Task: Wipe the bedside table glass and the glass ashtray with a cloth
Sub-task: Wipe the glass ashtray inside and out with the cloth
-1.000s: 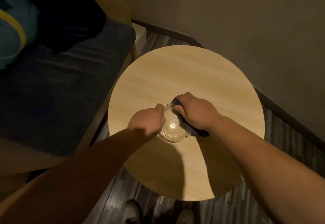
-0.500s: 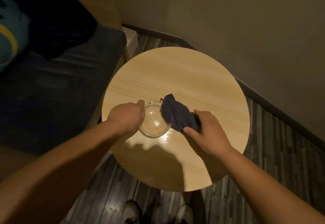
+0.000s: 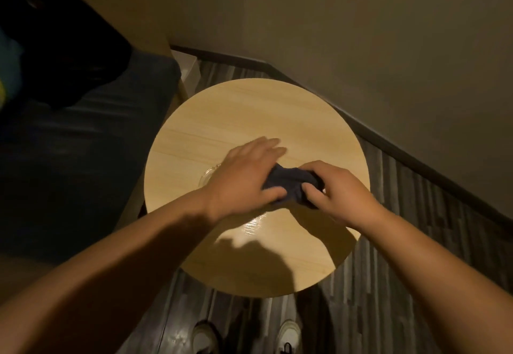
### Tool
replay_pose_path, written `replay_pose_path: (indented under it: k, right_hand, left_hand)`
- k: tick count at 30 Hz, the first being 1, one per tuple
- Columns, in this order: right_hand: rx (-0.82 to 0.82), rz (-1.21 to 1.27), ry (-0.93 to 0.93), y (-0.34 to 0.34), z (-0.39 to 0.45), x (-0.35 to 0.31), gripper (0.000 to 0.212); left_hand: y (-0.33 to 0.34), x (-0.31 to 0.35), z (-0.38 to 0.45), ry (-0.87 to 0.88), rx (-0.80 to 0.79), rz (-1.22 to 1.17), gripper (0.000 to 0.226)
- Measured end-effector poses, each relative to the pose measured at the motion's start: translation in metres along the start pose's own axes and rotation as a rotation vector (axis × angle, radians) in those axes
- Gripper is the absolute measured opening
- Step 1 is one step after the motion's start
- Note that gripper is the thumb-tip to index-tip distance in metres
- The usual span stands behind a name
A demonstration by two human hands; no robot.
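Note:
A round bedside table (image 3: 249, 114) with a light wood-look glossy top fills the middle of the head view. A bunched dark blue cloth (image 3: 291, 184) lies near its centre. My left hand (image 3: 244, 178) reaches over from the left and grips the cloth's left end between thumb and fingers. My right hand (image 3: 333, 189) pinches the cloth's right end. The clear glass ashtray (image 3: 207, 177) sits on the table under my left wrist; only a sliver of its rim shows.
A dark blue bed or sofa cushion (image 3: 83, 145) lies close on the left with a black item (image 3: 69, 56) on it. Walls and a dark skirting board (image 3: 416, 153) run behind and to the right. My two shoes (image 3: 244, 337) stand on the striped floor below the table.
My left hand has let go of the ashtray and moved right onto the cloth. My right hand, which had pulled the cloth out of the ashtray onto the table, now holds it together with the left.

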State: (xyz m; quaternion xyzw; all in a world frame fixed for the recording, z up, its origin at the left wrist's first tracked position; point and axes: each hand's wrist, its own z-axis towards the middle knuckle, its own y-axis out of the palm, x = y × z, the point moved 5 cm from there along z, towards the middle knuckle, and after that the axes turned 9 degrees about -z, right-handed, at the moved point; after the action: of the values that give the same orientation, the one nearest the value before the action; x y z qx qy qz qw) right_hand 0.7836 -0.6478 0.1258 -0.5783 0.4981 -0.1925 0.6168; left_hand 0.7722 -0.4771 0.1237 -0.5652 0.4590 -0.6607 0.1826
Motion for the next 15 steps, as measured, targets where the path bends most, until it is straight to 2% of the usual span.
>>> replay_pose_path:
  k: [2,3,7,10,12,15]
  right_hand:
    - [-0.028,-0.032,-0.034,-0.019,-0.008,-0.001,0.03]
    - [-0.043,-0.048,-0.044,-0.027,-0.013,0.001,0.031]
    - [-0.148,-0.182,-0.041,-0.044,-0.035,0.019,0.045]
    - [-0.22,-0.139,-0.019,-0.045,-0.052,0.032,0.038]
    - [-0.241,0.009,-0.008,-0.047,-0.062,0.036,0.023]
    - [-0.27,0.212,0.017,-0.05,-0.072,0.038,0.015]
  left_hand:
    - [0.016,0.016,0.014,0.069,-0.142,0.002,0.076]
    - [0.022,0.019,0.018,0.075,-0.182,-0.002,0.068]
    - [0.029,0.023,0.02,0.101,-0.221,-0.071,0.029]
    - [0.034,0.032,0.013,0.191,-0.28,-0.174,0.012]
    - [0.042,0.037,0.007,0.178,-0.331,-0.263,0.017]
    - [0.053,0.045,0.001,-0.012,-0.406,-0.381,0.036]
